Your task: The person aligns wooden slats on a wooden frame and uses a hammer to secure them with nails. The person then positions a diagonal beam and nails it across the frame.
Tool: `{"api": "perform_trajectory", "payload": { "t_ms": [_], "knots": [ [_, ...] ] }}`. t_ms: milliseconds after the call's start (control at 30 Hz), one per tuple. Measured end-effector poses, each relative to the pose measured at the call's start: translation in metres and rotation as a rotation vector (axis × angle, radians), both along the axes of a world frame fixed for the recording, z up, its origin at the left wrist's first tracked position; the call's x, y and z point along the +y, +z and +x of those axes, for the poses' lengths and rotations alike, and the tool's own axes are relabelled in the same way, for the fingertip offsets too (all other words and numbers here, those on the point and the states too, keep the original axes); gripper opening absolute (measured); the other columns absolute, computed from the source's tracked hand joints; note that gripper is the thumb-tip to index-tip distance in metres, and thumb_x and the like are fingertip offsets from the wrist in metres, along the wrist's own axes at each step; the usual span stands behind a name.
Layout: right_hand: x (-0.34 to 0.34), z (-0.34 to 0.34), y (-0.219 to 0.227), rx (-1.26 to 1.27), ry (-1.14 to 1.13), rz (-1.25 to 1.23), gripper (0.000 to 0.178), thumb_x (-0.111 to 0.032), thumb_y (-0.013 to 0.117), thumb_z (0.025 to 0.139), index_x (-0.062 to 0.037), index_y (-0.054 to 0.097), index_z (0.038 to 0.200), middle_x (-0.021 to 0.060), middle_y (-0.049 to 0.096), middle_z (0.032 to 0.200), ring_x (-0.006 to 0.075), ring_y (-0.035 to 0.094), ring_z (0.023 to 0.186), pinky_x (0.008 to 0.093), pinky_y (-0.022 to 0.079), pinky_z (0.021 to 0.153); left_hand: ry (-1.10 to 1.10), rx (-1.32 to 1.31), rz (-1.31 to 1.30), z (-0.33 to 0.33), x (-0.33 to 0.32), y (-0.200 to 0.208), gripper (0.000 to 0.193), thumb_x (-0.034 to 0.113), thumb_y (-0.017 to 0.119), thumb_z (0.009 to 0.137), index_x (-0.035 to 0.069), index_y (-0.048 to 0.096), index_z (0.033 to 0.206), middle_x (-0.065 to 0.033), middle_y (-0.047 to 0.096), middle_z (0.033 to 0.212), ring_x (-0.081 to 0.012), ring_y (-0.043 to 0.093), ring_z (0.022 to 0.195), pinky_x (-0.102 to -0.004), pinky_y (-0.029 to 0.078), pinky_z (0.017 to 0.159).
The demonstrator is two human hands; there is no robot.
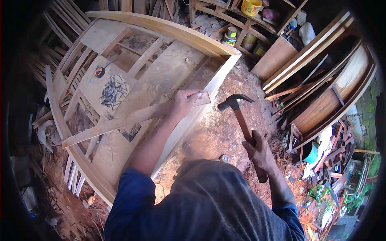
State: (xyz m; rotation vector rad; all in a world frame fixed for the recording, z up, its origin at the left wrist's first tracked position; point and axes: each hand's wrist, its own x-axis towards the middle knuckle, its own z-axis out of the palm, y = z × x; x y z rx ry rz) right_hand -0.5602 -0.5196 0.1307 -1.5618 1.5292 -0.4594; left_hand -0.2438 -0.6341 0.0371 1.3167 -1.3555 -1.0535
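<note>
My left hand is closed at the near end of a long flat wooden slat, where that end lies on the pale edge board of a large wooden frame. Its thumb and fingers press together close to the slat's tip; whether they also pinch a nail is too small to tell. The slat slants across the frame to its left side board. To the right of the frame, my right hand grips a claw hammer by its wooden handle. The hammer's dark metal head is raised, apart from the slat.
Loose nails lie piled on the frame's panel, beside a round tape measure and a dark metal square. Planks and a curved wooden panel lean at right. Shelves with cans stand behind.
</note>
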Motion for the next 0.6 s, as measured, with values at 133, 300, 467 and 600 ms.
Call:
{"api": "perform_trajectory", "payload": {
  "t_ms": [133, 300, 467, 600],
  "knots": [
    [-0.015, 0.001, 0.021, 0.041, 0.093, -0.091, 0.028, -0.019, 0.068, 0.094, 0.0025, 0.052, 0.102, 0.0056, 0.051, 0.063, 0.0128, 0.051, 0.054, 0.0335, 0.041, 0.050, -0.004, -0.090, -0.081, 0.000, 0.001, -0.005, 0.024, 0.017, 0.069, 0.096, -0.003, 0.076, 0.109, -0.0066, 0.076, 0.090, -0.0091, 0.065, 0.077, -0.0252, 0.052, 0.071],
    [-0.035, 0.027, 0.098, 0.094, 0.108, -0.225, 0.027, -0.014, 0.064, 0.094, 0.0008, 0.053, 0.114, 0.0266, 0.059, 0.069, 0.0424, 0.065, 0.064, 0.0463, 0.046, 0.058, 0.000, -0.139, -0.060, 0.005, 0.003, -0.007, 0.025, 0.017, 0.069, 0.096, -0.004, 0.075, 0.108, -0.0098, 0.077, 0.097, -0.0129, 0.070, 0.090, -0.0277, 0.053, 0.083],
    [-0.044, 0.051, 0.121, 0.138, 0.239, -0.415, 0.037, -0.015, 0.066, 0.096, 0.0031, 0.052, 0.125, 0.0222, 0.064, 0.071, 0.0359, 0.065, 0.059, 0.0443, 0.048, 0.057, 0.010, -0.273, -0.001, 0.003, 0.007, 0.008, 0.026, 0.025, 0.071, 0.094, 0.005, 0.077, 0.110, -0.0136, 0.077, 0.103, -0.0248, 0.074, 0.091, -0.0335, 0.055, 0.083],
    [-0.050, 0.057, 0.085, 0.306, 0.360, -0.383, 0.035, -0.014, 0.065, 0.096, 0.0037, 0.053, 0.124, 0.0305, 0.063, 0.079, 0.0458, 0.065, 0.070, 0.0480, 0.048, 0.065, 0.016, -0.304, -0.069, -0.001, 0.005, 0.002, 0.019, 0.015, 0.070, 0.092, 0.002, 0.077, 0.105, -0.0154, 0.076, 0.104, -0.0240, 0.073, 0.093, -0.0331, 0.055, 0.086]
  ]
}}
